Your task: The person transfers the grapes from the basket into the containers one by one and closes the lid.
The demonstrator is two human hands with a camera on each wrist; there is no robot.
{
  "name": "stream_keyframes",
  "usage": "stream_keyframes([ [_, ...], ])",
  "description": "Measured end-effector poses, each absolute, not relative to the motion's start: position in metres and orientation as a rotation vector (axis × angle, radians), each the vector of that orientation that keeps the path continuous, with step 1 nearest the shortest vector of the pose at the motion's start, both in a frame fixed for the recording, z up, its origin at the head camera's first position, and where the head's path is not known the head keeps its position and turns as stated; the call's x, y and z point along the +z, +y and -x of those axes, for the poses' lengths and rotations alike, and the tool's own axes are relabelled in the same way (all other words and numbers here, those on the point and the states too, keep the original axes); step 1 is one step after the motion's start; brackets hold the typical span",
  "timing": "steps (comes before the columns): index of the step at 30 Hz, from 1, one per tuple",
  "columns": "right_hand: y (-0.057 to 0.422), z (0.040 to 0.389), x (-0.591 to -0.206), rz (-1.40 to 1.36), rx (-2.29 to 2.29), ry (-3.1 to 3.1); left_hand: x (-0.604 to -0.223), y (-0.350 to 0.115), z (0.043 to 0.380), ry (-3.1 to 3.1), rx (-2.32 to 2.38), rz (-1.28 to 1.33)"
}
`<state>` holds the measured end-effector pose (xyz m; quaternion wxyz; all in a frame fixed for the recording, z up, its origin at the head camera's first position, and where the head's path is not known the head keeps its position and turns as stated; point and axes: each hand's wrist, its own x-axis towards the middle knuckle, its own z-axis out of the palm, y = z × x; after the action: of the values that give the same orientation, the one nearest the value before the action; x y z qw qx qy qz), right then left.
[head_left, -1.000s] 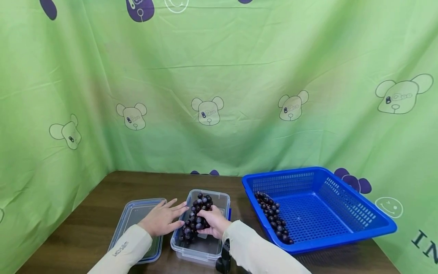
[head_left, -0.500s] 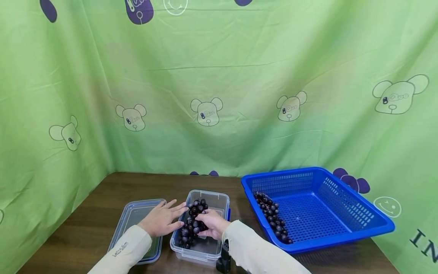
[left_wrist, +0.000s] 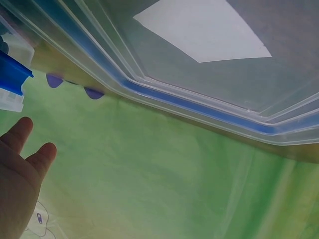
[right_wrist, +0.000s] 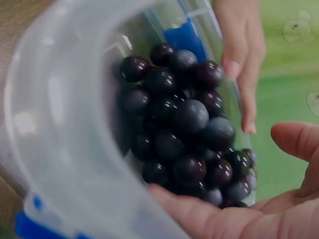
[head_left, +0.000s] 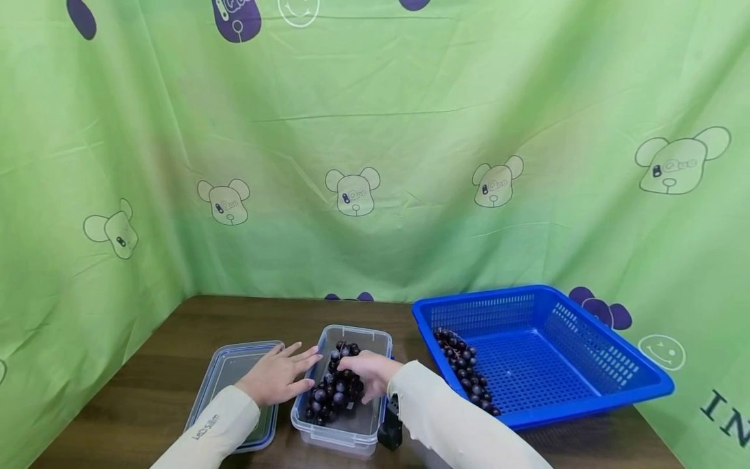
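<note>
A bunch of dark grapes lies in the clear plastic food container, seen in the head view and close up in the right wrist view. My right hand is inside the container over the right side of the bunch. The right wrist view has its fingers spread and fairly straight beside the grapes, not curled round them. With fingers spread, my left hand is at the container's left wall. The container's lid, clear with a blue seal, lies beneath the left wrist and sleeve.
To the right stands a blue perforated basket, with a second bunch of grapes along its left side. The wooden table ends at a green printed cloth behind and at both sides.
The grapes have settled lower in the container toward its near end. My right hand has shifted slightly up and right, its hold on them loosened. My left hand has stayed put.
</note>
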<state>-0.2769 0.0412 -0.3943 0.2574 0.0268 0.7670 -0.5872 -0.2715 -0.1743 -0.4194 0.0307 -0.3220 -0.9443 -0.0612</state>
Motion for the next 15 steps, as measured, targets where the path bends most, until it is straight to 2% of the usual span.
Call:
stream_keyframes([
  [7,0.057,0.280,-0.377,-0.104,-1.499,2.055,-0.420,-0.173,0.271,-2.909,-0.209,0.989],
  [15,0.095,0.290,-0.355,0.060,-1.372,2.076,-0.421,-0.173,0.271,-2.921,-0.197,0.984],
])
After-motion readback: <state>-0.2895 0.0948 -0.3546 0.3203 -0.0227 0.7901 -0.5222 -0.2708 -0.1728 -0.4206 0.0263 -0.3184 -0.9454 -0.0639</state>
